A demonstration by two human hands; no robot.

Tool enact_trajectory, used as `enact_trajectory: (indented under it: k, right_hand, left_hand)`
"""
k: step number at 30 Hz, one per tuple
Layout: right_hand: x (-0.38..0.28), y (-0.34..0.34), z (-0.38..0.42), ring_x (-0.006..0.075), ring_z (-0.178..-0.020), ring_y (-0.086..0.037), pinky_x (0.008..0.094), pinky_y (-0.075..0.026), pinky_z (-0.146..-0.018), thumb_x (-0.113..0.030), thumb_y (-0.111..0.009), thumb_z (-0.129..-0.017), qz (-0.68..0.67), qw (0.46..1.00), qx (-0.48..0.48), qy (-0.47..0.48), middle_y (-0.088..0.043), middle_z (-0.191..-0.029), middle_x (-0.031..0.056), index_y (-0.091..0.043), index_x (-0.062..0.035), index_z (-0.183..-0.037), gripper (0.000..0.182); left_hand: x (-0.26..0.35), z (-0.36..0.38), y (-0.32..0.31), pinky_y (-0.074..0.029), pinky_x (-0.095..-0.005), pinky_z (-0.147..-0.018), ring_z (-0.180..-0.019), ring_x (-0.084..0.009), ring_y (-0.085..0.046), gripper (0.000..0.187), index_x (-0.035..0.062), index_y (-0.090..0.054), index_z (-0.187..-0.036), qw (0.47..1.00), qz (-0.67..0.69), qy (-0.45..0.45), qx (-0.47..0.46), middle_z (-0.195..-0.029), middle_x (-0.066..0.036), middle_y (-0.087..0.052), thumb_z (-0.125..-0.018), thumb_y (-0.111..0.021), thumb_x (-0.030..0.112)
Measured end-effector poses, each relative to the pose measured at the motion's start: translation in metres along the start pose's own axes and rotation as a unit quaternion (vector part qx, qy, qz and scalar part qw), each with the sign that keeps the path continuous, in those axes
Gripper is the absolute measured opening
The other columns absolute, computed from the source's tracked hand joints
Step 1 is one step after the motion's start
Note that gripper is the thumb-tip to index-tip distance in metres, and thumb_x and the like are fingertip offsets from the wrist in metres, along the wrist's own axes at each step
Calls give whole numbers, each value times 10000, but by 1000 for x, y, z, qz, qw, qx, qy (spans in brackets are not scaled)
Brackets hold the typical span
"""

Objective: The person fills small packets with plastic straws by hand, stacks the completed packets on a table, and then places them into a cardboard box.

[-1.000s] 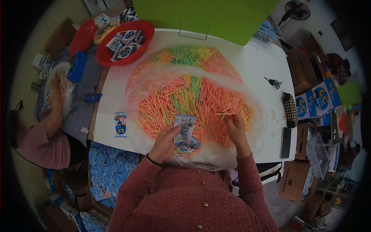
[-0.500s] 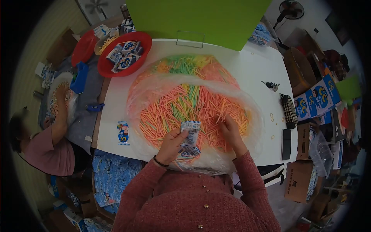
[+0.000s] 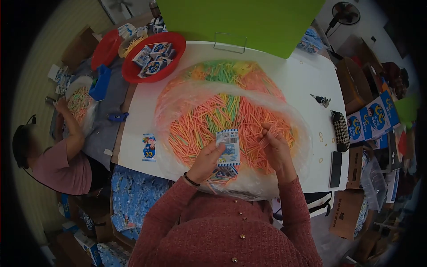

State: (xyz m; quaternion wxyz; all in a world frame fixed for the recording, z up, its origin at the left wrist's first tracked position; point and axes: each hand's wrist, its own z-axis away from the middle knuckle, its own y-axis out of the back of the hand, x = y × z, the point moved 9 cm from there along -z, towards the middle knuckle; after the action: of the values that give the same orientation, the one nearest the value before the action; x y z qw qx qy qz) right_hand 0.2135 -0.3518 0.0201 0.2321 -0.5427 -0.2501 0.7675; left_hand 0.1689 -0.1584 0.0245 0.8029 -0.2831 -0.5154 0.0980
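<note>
My left hand [image 3: 205, 161] holds a small printed packet [image 3: 228, 149] upright between thumb and fingers, over the near edge of the pile. Under it more printed packets [image 3: 226, 170] lie on the plastic. My right hand [image 3: 280, 153] is over the right part of the pile, its fingertips pinched together, seemingly on a few thin pink sticks; the exact number is hidden. Both hands are above a large clear plastic bag [image 3: 296, 129], spread open and full of thin pastel sticks [image 3: 191, 129] in pink, orange, yellow and green.
A red basin [image 3: 179, 58] with printed packets stands at the back left. One packet [image 3: 149, 147] lies left of the bag. Keys [image 3: 321, 100], a checked pouch [image 3: 340, 130] and a black phone [image 3: 336, 169] lie right. A green board [image 3: 240, 22] stands behind. A co-worker [image 3: 62, 167] sits left.
My left hand has turned the packet more upright and facing me. My right hand has lifted slightly off the pile, fingers pinched. The whole view has shifted a little; the co-worker's arm has moved.
</note>
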Motion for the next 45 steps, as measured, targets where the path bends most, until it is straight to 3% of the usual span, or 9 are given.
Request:
enact_trajectory:
  k: [9, 15, 22, 25, 28, 30, 39, 42, 45]
  right_hand:
    - [-30, -70, 25, 189, -1062, -590, 350, -431, -975, -193, -413, -1035, 155, 970, -94, 163, -625, -1146, 132, -513, -45, -1040, 179]
    - [-10, -110, 38, 183, -1082, -580, 338, -448, -950, -174, -403, -1037, 174, 951, -252, 53, -617, -1128, 120, -506, -34, -1054, 174]
    - [28, -94, 41, 209, -1031, -600, 362, -467, -917, -183, -407, -1032, 316, 924, -213, -13, -632, -1038, 115, -492, -55, -1023, 154]
    - [0, -99, 41, 231, -1076, -593, 382, -445, -953, -208, -400, -1035, 145, 970, -181, 72, -633, -1099, 130, -475, -71, -1007, 159]
    - [-26, -112, 41, 251, -1177, -549, 404, -374, -1037, -209, -391, -1036, 76, 972, -169, 147, -627, -1139, 149, -486, -63, -1041, 174]
    - [-33, -132, 46, 304, -1302, -457, 486, -179, -1144, -253, -394, -1031, 159, 942, -213, 207, -638, -1173, 168, -462, -108, -956, 177]
    - [-3, -143, 42, 290, -1409, -301, 482, 8, -1156, -187, -424, -1008, 402, 841, -292, 215, -673, -1145, 96, -534, -120, -923, 154]
    - [1, -131, 42, 293, -1405, -310, 484, 9, -1154, -170, -430, -1002, 148, 934, -291, 142, -671, -1153, 87, -534, -119, -925, 139]
    - [-12, -134, 42, 299, -1398, -321, 495, -48, -1155, -179, -430, -1008, 286, 884, -311, 202, -664, -1160, 102, -525, -109, -952, 131]
  left_hand:
    - [20, 8, 3, -526, -262, -796, -916, -102, -644, 255, -23, -606, -1155, 958, -253, -131, -8, -1024, -31, -671, -1006, -484, 144]
    - [0, 7, 13, -519, -282, -843, -1003, -126, -624, 239, -28, -636, -1125, 1000, 15, -19, -11, -1106, -66, -653, -984, -481, 87]
    - [17, 16, 17, -512, -276, -856, -978, -122, -635, 261, -35, -640, -1148, 986, -106, -131, -4, -1077, -74, -674, -952, -473, 9]
    - [18, 21, 25, -513, -252, -828, -940, -110, -642, 289, -31, -647, -1154, 980, -146, -133, 35, -1045, -75, -691, -910, -493, -48]
    - [30, 22, 6, -503, -246, -829, -962, -101, -643, 355, -4, -630, -1209, 953, -250, -170, -23, -1081, -62, -692, -886, -498, -74]
    - [40, 25, -8, -503, -241, -819, -961, -85, -634, 407, 0, -611, -1236, 920, -315, -231, -38, -1076, -55, -693, -857, -504, -100]
    - [17, 25, 6, -502, -240, -818, -929, -88, -628, 255, -6, -639, -1176, 971, -195, -137, -28, -1018, -44, -688, -936, -557, 21]
    - [-1, 23, 6, -506, -239, -802, -914, -78, -622, 221, -9, -652, -1139, 997, -36, -55, -33, -996, -28, -685, -940, -570, 41]
    - [1, 22, 5, -507, -240, -796, -901, -82, -627, 209, -12, -654, -1125, 994, -80, -69, -24, -985, -23, -687, -947, -565, 49]
